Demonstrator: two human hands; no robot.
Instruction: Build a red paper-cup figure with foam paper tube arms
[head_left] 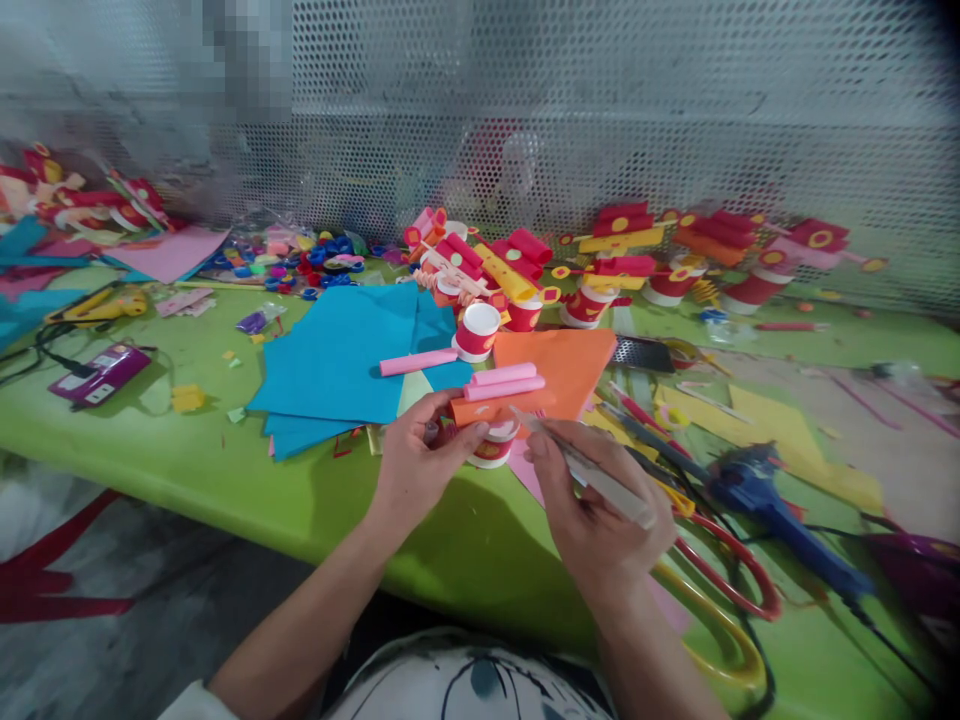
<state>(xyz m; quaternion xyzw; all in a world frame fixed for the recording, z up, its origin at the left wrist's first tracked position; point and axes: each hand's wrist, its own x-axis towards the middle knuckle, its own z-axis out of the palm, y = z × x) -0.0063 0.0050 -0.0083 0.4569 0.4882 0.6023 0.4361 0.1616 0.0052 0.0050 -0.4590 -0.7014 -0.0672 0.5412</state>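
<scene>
My left hand (424, 450) is closed on the left end of an orange paper roll (487, 410). Two pink paper rolls (506, 380) lie side by side on top of that roll, and a red-and-white paper cup (495, 445) stands beneath it. In my right hand (600, 500) is a slim, whitish pen-like tool (600, 475); its tip points at the orange roll, and I cannot tell whether it touches. Just behind my hands are a loose pink paper roll (418, 362) and another red cup with a white top (478, 330).
Blue paper sheets (337, 350) lie left of centre, an orange sheet (577, 365) behind my right hand. At right are a blue glue gun (787, 520) with its cord and scissors with yellow handles (720, 640). Several finished-looking cup models (592, 300) line the perforated metal screen (600, 100).
</scene>
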